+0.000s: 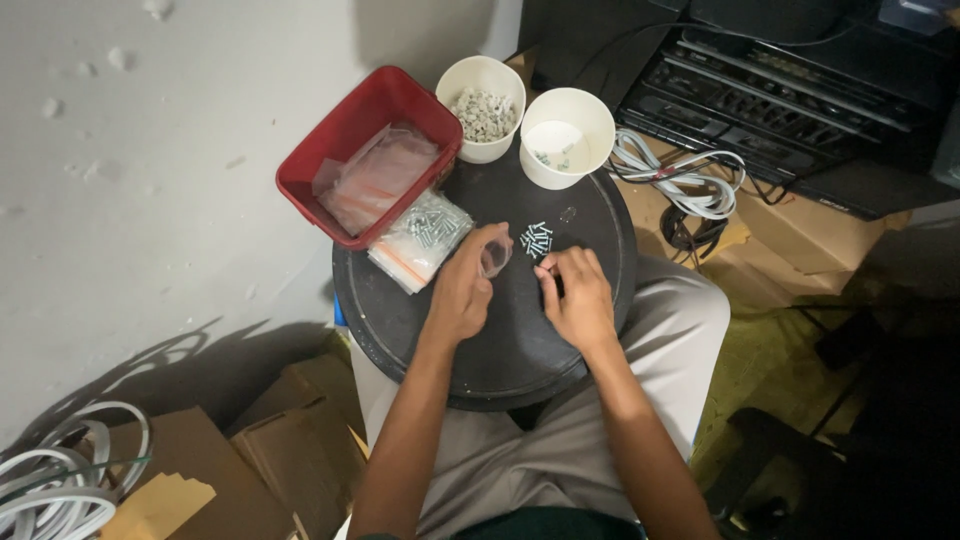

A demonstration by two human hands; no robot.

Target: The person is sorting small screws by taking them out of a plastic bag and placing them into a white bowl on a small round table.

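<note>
A round black tabletop point(500, 340) sits over my lap. My left hand point(462, 290) holds a small clear plastic bag point(495, 258) by its mouth, just above the tabletop. My right hand point(578, 295) rests beside it, fingertips pinched together near a small pile of silver screws point(537, 238) lying loose on the black surface. Whether a screw is between the fingers is too small to tell.
A red plastic bin point(345, 135) with clear bags hangs over the back left edge, and a filled bag of screws point(422, 235) leans on it. Two white paper cups point(485, 80) point(572, 125) stand at the back. Cardboard boxes point(290, 440), coiled white cable point(690, 175) and black audio equipment point(790, 90) surround the table.
</note>
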